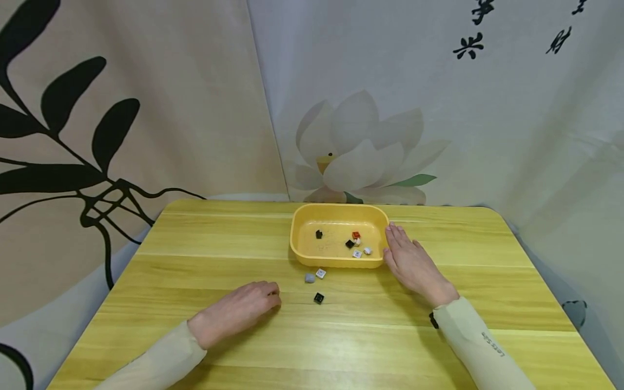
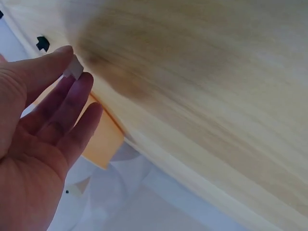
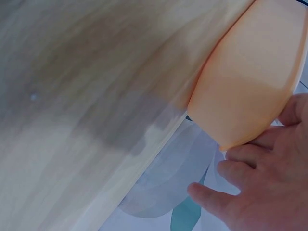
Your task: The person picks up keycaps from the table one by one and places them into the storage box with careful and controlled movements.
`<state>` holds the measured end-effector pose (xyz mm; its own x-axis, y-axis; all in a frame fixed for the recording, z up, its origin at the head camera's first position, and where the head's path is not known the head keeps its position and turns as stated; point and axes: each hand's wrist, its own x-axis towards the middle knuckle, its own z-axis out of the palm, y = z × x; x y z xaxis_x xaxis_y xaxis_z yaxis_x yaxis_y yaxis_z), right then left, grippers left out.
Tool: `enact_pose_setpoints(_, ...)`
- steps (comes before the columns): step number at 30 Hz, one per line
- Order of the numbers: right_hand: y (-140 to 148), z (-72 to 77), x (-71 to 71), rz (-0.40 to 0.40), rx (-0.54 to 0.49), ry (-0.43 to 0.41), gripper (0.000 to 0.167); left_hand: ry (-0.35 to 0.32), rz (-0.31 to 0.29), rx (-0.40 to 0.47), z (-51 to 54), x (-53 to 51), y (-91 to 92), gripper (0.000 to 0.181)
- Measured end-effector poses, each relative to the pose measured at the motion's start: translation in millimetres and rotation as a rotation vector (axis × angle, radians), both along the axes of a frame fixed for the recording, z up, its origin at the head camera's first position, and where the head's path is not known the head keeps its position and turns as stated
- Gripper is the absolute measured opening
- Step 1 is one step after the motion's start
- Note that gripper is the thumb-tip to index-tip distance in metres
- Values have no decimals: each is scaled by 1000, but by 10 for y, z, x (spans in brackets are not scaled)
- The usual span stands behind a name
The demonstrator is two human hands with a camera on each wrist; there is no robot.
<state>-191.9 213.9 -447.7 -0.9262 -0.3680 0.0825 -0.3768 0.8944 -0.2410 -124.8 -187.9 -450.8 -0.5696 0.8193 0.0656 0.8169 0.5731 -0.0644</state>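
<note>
Lower left in the head view, the left hand (image 1: 239,310) pinched a pale block (image 2: 75,67) between thumb and fingers; right of centre, the right hand (image 1: 418,269) touched the yellow tray (image 1: 336,261) with extended fingers. A grey block (image 1: 309,278), white block (image 1: 320,273) and black block (image 1: 319,298) lay before it.

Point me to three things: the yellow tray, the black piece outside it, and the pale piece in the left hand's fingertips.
Yellow tray (image 1: 336,263): head view, on its near wall.
Black piece (image 1: 319,298): head view, middle of its upper face.
Pale piece (image 2: 75,68): left wrist view, on its exposed side.
</note>
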Motion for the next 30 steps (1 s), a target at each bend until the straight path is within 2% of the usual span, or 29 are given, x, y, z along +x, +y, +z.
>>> enact_pose_setpoints(4, -1, 0, 3, 0, 1, -2, 60, 31, -9, 11, 30, -26, 20, 22)
enact_pose_setpoints(12, -6, -13, 7, -2, -6, -2, 60, 62, -34, 97, 98, -85, 87, 15)
enact_pose_setpoints(16, -5, -16, 5, -1, -5, 1, 59, 76, -39, 127, 131, -109, 136, 18)
enact_pose_setpoints(30, -3, -5, 2, -1, -8, 6, 59, 122, -19, 238, 346, -248, 492, 30)
